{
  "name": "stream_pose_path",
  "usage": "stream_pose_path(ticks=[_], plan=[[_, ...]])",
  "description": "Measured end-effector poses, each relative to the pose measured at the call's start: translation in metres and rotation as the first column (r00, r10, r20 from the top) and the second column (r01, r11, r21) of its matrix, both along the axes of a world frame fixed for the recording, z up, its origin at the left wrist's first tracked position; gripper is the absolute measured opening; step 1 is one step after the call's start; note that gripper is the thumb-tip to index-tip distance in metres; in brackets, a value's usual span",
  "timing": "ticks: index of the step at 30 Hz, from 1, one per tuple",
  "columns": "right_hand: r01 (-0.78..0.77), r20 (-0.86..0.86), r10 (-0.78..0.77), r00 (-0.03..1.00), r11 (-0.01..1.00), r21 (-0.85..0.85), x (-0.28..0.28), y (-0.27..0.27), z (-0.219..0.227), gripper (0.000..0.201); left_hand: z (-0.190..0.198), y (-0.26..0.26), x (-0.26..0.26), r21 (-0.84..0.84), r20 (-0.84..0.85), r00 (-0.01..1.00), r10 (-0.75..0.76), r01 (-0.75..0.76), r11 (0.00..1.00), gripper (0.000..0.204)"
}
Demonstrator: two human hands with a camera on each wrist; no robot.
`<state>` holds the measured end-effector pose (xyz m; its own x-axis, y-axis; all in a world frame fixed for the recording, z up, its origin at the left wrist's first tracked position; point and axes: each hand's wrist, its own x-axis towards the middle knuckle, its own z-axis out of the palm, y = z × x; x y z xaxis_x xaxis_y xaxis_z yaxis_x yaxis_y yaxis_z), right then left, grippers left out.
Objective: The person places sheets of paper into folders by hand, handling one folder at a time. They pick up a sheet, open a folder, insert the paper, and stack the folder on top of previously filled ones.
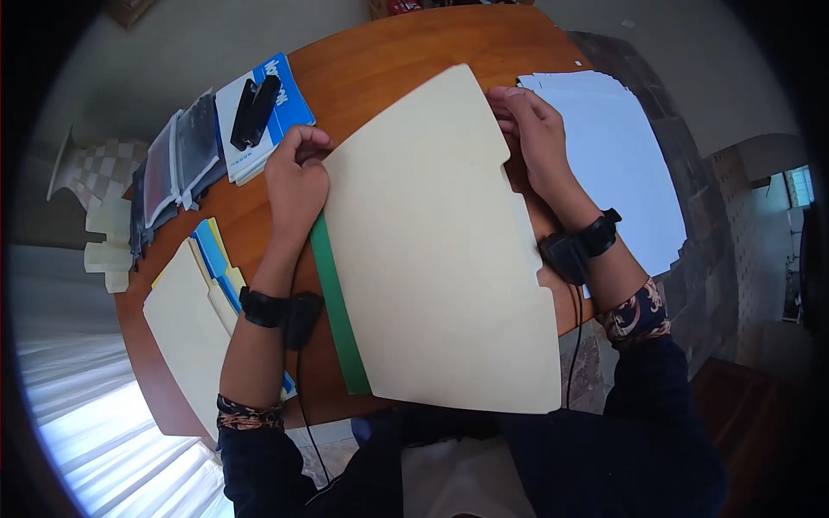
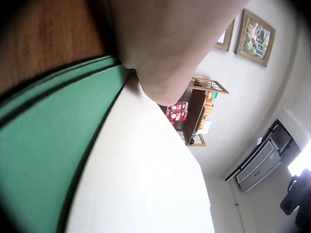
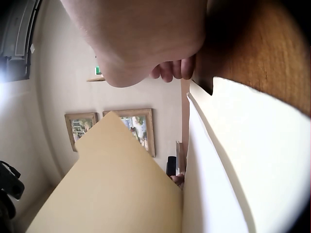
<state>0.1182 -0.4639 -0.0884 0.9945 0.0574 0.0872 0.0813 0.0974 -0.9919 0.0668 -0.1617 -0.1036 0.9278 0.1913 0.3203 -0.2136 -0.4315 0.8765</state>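
Note:
In the head view a large cream file folder [image 1: 432, 259] stands tilted over the table, its tabbed edge facing right. My left hand [image 1: 298, 181] pinches its left edge near the far corner. Under that edge lie green folders [image 1: 337, 302], also seen in the left wrist view as stacked green sheets [image 2: 53, 155]. My right hand [image 1: 540, 138] is beside the folder's far right edge, fingers loosely bent. The right wrist view shows the raised cream flap [image 3: 121, 179], a white sheet [image 3: 204, 179] within, and bent fingertips [image 3: 166, 73] above the sheet's far end.
On the left stand cream, yellow and blue folders [image 1: 186, 311]. A black stapler [image 1: 255, 112] lies on a blue and white notebook [image 1: 294, 95], next to zip pouches [image 1: 177, 164]. A stack of white paper [image 1: 626, 173] covers the table's right edge. Cables hang from both wrists.

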Motion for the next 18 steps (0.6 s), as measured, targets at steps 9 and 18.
stream_pose_path(ticks=[9, 18], plan=[[0.04, 0.019, -0.039, 0.999, 0.998, -0.05, 0.0, 0.0, 0.003, 0.024, 0.004, -0.002, -0.003, -0.034, -0.058, 0.997, -0.057, 0.055, 0.998, 0.033], [0.031, -0.027, -0.04, 0.999, 0.957, -0.288, 0.0, -0.003, 0.01, 0.022, 0.006, -0.005, -0.004, 0.068, -0.047, 0.996, -0.071, 0.074, 0.995, 0.038]])
